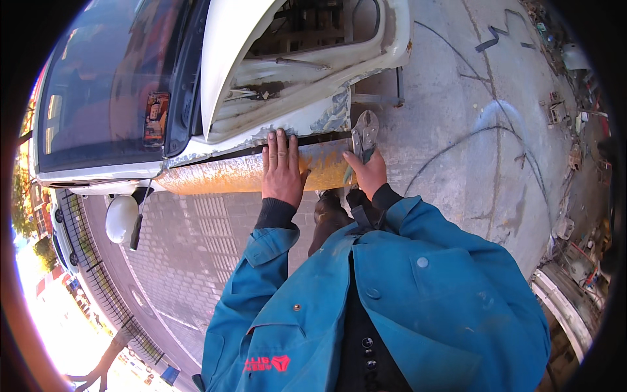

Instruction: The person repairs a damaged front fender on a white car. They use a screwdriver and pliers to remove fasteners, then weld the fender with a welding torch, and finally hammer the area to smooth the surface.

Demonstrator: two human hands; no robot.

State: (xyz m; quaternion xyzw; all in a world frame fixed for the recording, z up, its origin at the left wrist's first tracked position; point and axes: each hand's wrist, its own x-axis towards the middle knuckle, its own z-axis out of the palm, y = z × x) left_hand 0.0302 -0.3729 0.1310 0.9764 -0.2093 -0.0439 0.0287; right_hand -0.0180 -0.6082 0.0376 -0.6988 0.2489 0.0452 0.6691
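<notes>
1. A rusty panel [225, 175] runs lengthwise left to right along the near edge of a white vehicle [304, 108].
2. The left hand [283, 173] lies flat across it, fingers slightly spread.
3. The right hand [369, 171], nearer its right end, grips locking pliers [367, 129] pointing far.

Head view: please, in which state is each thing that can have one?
Left hand: open, resting on the panel
Right hand: gripping the pliers
Pliers: held; whether locked, unclear
Panel: stained orange, dark gap along its upper edge
Car body: paint chipped near the gap
Side mirror: sticking out
</notes>
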